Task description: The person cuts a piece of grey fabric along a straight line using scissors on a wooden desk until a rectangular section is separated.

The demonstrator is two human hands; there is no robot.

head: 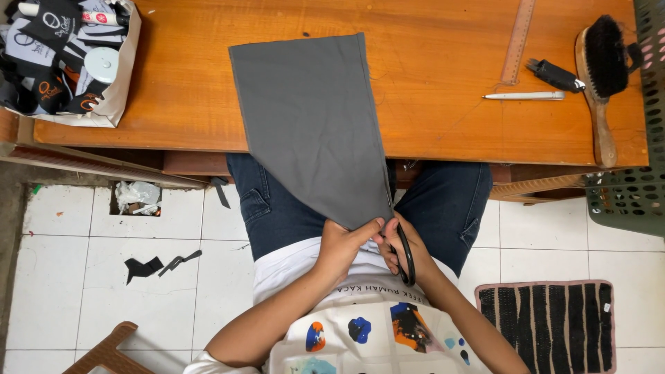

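Over the lap, left hand point(341, 244) pinches the soft, limp grey fabric point(312, 125) at its hem, right hand point(404, 251) closed around black scissors point(406, 262).

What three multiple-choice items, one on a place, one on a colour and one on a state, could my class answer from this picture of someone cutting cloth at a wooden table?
1. Where does the white pen lie?
A. on the table, right of the cloth
B. on the floor tiles
C. in the green basket

2. What colour is the cloth being cut?
A. red
B. grey
C. yellow

3. How is the cloth placed?
A. rolled up on the floor
B. folded inside the bag
C. spread on the table, its near end hanging down over the person's lap

Answers:
1 A: the pen rests on the wood beside the ruler and brush.
2 B: the fabric is plain grey.
3 C: the left hand pinches its lower end while the right hand works black-handled scissors there.
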